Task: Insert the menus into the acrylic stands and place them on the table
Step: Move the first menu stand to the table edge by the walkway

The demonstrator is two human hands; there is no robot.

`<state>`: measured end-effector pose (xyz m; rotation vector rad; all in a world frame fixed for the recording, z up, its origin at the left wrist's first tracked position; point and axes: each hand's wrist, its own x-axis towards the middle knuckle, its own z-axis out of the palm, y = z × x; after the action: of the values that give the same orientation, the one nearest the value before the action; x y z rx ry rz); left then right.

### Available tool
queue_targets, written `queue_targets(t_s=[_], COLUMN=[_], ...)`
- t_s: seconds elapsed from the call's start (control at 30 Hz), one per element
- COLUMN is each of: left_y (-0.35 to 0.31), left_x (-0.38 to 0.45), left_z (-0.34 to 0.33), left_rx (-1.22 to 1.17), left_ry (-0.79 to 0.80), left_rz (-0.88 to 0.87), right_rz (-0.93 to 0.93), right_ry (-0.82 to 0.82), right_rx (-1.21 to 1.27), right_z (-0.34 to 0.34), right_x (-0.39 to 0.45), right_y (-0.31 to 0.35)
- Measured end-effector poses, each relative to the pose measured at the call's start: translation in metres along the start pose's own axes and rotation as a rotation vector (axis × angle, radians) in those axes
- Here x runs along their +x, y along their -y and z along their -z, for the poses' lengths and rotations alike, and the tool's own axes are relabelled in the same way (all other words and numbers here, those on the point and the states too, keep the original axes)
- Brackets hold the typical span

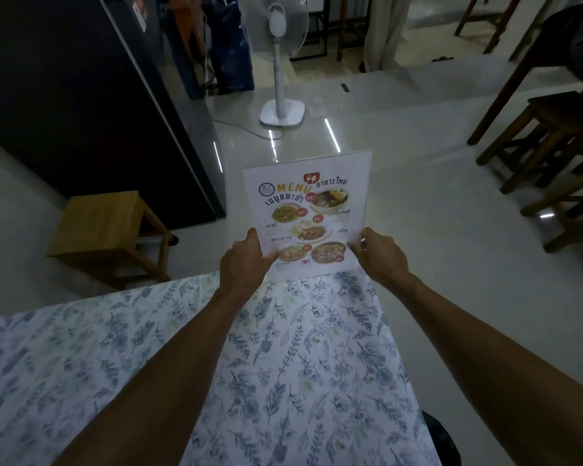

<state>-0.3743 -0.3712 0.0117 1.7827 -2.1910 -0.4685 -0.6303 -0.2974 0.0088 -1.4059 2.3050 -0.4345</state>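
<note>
Here the left hand (246, 260) pinches the menu (303, 213) by its lower left corner, while the right hand (377, 253) grips the lower right, likely steadying it in the acrylic stand (364, 156) at the table's (115, 348) far edge.

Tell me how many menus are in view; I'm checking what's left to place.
1: the menu, held by the left hand and right hand at the table's far edge. Others may lie out of view.
</note>
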Motion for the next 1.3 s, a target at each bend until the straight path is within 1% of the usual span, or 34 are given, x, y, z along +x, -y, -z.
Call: queue_targets(t_s=[0.17,0.43,0.83,1.1,1.3], left_y=[0.001,-0.003,-0.004,0.011,0.025], left_x=[-0.001,-0.007,-0.018,-0.05,-0.099], left_z=[0.0,0.006,0.017,0.037,0.058], left_rx=[-0.066,-0.029,-0.005,-0.009,-0.003], left_ry=[0.035,0.025,0.016,-0.016,-0.017], left_rz=[0.016,0.032,0.043,0.041,0.034], right_rz=[-0.038,-0.05,-0.089,-0.085,-0.071], right_ry=[0.037,0.057,0.047,0.014,-0.029], right_rx=[0.041,0.146,0.126,0.108,0.104], right_z=[-0.006,0.001,0.01,0.016,0.018], right_x=[0.001,-0.008,-0.025,-0.064,-0.114], right_y=[0.001,0.0,-0.004,0.004,0.022])
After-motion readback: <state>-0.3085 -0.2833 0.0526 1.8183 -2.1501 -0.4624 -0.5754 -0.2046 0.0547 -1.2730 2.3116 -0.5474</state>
